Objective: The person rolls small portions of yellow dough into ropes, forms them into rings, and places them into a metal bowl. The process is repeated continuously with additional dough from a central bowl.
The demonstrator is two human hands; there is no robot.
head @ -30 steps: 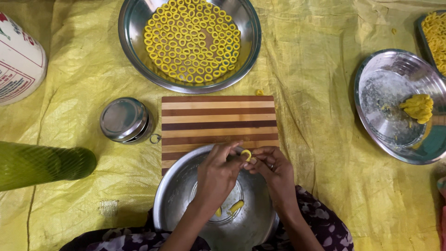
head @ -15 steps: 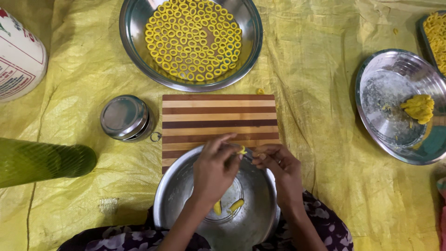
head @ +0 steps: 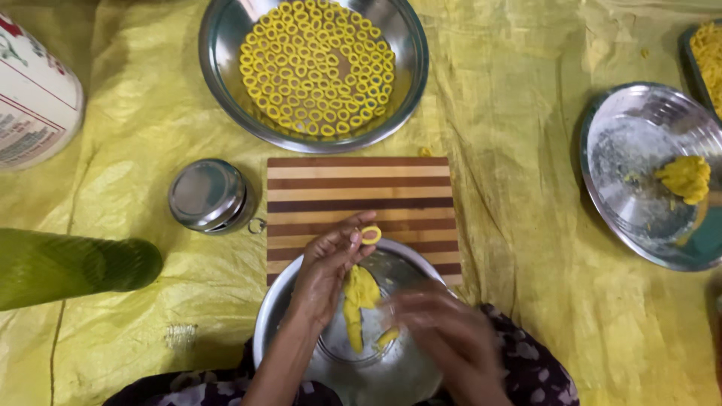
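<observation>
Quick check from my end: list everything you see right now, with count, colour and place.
dough ring: 1, yellow, at left fingertips
dough lump: 1, yellow, near bowl
near bowl: 1, steel, bottom centre
far bowl: 1, steel, top, full of dough rings
cutting board: 1, brown-striped, centre
small tin: 1, steel, left of board
plate: 1, steel, right, holds dough
green object: 1, left
sheet: 1, yellow, beneath all
left hand: holds ring
right hand: blurred, over near bowl

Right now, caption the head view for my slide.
Left hand pinches a dough ring over the striped board; right hand reaches into the steel bowl.
</observation>
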